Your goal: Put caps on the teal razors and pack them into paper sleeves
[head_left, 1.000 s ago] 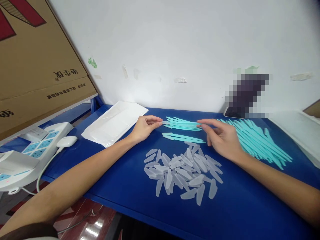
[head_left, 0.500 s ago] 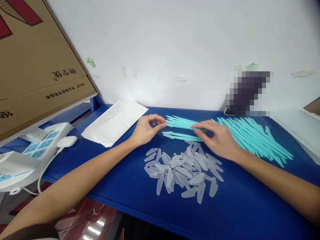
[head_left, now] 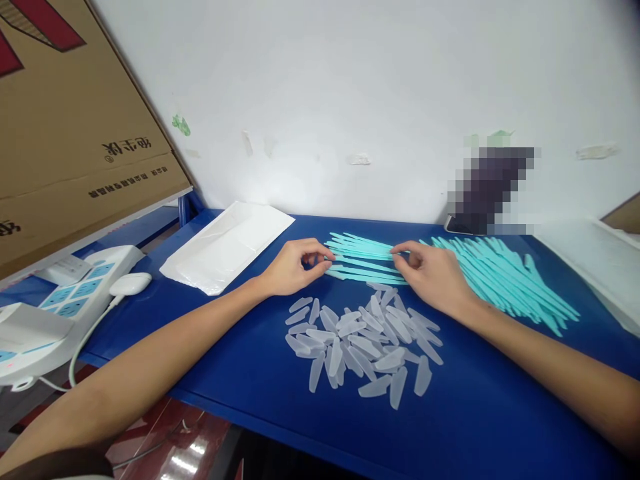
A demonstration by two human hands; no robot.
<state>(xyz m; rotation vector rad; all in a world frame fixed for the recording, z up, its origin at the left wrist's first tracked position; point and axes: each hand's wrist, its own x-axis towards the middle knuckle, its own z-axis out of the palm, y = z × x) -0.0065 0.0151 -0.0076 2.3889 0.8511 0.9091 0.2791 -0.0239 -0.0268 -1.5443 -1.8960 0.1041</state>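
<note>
A slim turquoise eyebrow razor (head_left: 366,264) lies crosswise between my two hands, low over the table. My left hand (head_left: 299,267) pinches its left end between thumb and fingers. At the other end, the closed fingertips of my right hand (head_left: 431,272) are on the handle; they partly hide it. Just behind is a small fanned group of turquoise razors (head_left: 361,244). In front, close to both hands, lie a couple more razors (head_left: 367,275). Nearer to me spreads a loose heap of translucent blade caps (head_left: 363,340).
A larger pile of turquoise razors (head_left: 515,280) lies right of my right hand. On the left are a white plastic bag (head_left: 227,247) and a power strip (head_left: 95,287) with a white plug and cable. A blurred dark device (head_left: 493,190) leans on the wall; a cardboard box (head_left: 75,120) stands left.
Both hands have come slightly towards me, away from the fanned group. The razor between them now lies closer to the front ones. The view has shifted a little.
</note>
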